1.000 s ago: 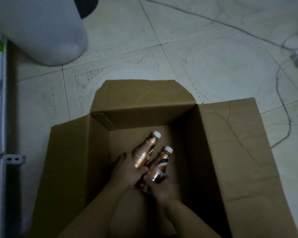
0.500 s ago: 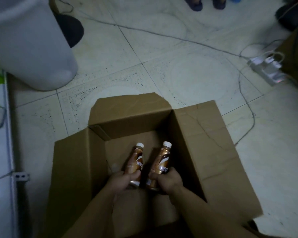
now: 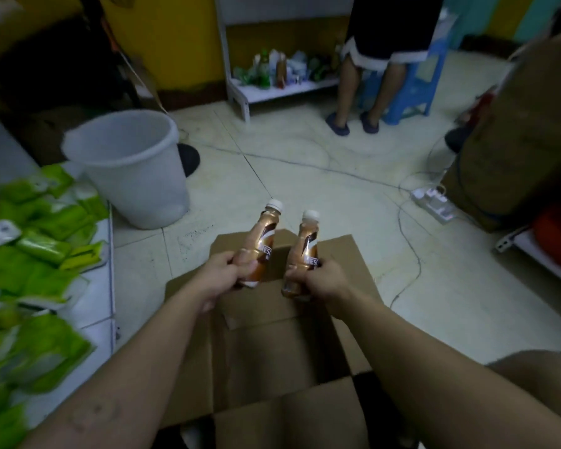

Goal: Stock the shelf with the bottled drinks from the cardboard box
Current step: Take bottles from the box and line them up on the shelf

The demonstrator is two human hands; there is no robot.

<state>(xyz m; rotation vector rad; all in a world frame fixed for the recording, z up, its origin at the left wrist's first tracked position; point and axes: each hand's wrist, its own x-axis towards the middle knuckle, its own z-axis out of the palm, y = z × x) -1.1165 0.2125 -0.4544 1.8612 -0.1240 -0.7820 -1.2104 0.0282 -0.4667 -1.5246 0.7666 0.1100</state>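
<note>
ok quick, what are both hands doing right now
left hand: closed around a brown plastic bottle with a white cap, above the cardboard box
right hand: closed around a second bottle of the same kind

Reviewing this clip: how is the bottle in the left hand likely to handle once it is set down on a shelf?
The bottle looks tall and narrow, so it may tip if nudged. Its round body would probably roll if laid flat. The left hand wraps only its lower part, and the glossy label could be slippery; it looks like plastic, so probably not fragile.
</note>
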